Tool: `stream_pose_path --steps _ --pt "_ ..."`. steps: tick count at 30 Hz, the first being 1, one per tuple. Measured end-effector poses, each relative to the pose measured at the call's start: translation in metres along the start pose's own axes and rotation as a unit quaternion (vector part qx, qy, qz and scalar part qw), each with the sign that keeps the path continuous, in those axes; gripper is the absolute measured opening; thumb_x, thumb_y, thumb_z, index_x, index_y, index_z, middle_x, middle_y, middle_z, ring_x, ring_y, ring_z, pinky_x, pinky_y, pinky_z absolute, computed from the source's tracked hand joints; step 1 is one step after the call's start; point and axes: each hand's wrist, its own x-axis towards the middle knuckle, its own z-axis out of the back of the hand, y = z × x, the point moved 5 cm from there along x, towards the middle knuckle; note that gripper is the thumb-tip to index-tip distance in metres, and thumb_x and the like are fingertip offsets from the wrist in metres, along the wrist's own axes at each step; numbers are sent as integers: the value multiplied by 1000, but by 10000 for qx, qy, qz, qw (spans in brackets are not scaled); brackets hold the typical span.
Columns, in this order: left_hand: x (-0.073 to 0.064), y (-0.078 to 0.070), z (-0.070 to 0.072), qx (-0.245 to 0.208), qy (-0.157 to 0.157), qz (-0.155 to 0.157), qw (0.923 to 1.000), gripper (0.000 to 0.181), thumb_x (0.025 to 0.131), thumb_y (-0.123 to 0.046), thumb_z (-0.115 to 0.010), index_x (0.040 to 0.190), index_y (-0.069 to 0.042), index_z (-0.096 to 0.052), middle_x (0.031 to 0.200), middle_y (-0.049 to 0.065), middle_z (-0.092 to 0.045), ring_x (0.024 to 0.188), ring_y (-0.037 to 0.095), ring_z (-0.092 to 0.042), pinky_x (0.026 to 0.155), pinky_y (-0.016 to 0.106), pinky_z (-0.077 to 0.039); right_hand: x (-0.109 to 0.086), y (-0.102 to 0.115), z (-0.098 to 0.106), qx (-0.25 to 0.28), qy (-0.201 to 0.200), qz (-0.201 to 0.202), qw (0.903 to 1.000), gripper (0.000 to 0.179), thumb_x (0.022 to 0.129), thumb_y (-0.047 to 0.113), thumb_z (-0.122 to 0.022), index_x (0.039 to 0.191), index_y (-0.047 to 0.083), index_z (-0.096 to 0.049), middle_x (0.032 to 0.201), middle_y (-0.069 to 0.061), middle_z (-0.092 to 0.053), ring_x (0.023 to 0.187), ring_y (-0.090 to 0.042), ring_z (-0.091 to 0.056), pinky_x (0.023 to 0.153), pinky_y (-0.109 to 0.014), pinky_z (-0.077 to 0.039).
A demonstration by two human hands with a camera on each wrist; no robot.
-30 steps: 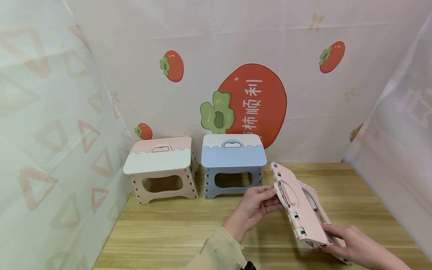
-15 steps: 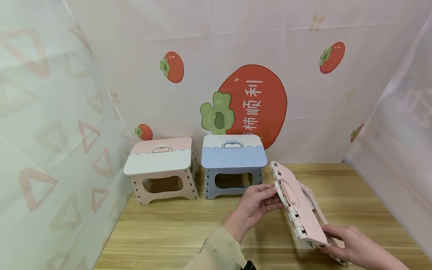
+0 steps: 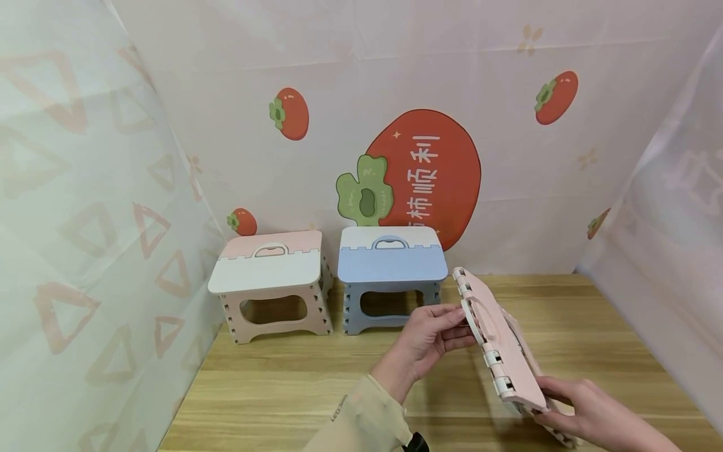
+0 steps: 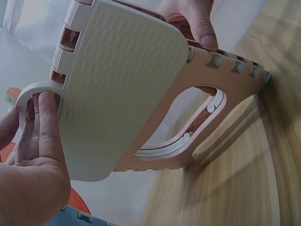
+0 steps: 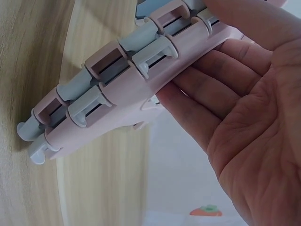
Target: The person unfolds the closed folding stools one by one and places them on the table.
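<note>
A pink and white folding stool (image 3: 511, 345) stands tilted and partly folded on the right of the head view. My left hand (image 3: 428, 339) holds its white carry handle (image 3: 473, 321), fingers hooked through the loop in the left wrist view. There the white half of the seat (image 4: 117, 80) faces the camera, with the pink leg frame (image 4: 200, 70) angled out to the wooden surface. My right hand (image 3: 587, 408) grips the near end of the stool, thumb over the edge. The right wrist view shows its fingers beside the hinged leg joints (image 5: 110, 63).
Two unfolded stools stand behind to the left: one pink and white (image 3: 265, 270), one blue and white (image 3: 392, 263) close to my left hand. They share the wooden tabletop (image 3: 271, 389) with the folding one. Printed fabric walls (image 3: 316, 182) enclose the back and sides.
The leg frame has swung closer to the seat, so the stool is slightly more folded. Both hands keep their hold, with the left shifted a little upward.
</note>
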Motion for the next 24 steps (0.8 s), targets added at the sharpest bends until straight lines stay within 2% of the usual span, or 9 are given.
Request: stream_pose_path --steps 6,15,24 --pt "1 -4 -3 48 -3 -2 10000 30 97 -7 -69 123 9 -69 100 11 -77 88 19 -76 86 39 -62 0 -1 0 75 8 34 10000 47 87 12 -82 130 19 -65 122 9 -70 112 0 -64 84 -3 -47" --pt "2 -10 -5 193 -76 17 9998 30 97 -10 -71 122 6 -71 107 17 -76 90 20 -76 87 40 -61 4 2 -2 523 284 -512 9969 40 95 18 -75 133 21 -64 123 6 -70 114 -1 -64 81 -18 -58" --pt "3 -14 -8 131 -80 -1 9999 25 96 -6 -69 118 6 -72 97 10 -77 86 18 -75 84 37 -63 8 7 -5 678 258 -561 9958 38 94 19 -76 130 18 -65 120 6 -72 114 -1 -64 82 -17 -58"
